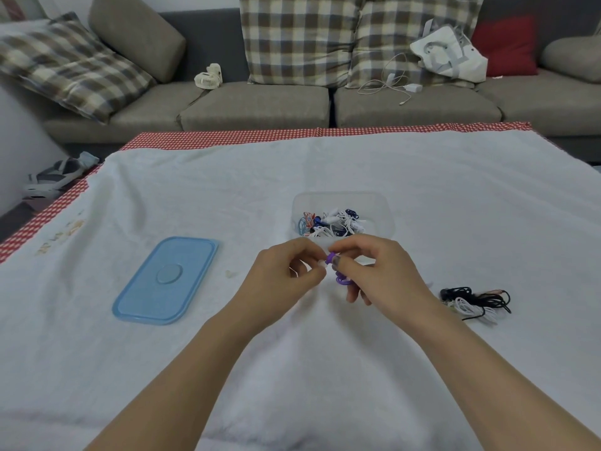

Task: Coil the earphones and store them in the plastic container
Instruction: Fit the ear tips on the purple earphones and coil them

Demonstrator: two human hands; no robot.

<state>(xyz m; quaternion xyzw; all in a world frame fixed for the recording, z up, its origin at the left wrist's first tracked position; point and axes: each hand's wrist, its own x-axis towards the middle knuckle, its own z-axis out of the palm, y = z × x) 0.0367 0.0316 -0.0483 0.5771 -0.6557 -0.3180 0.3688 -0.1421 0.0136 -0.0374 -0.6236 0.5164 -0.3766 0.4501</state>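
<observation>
A white cloth [325, 369] covers the table, with a blue lid [166, 281] set aside so the container [387, 216] stays open for coiled earphones. Just before it, the left hand [286, 271] and right hand [374, 271] pinch a purple earphone [338, 268] between them, apparently winding it. More earphones [474, 302] wait to the right.

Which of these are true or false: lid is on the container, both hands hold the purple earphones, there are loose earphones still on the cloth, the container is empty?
1. The lid is on the container. False: the blue lid lies on the cloth left of the open plastic container.
2. Both hands hold the purple earphones. True: left hand and right hand pinch them.
3. Loose earphones remain on the cloth. True: a black and white bundle lies to the right.
4. The container is empty. False: it holds coiled earphones.
</observation>
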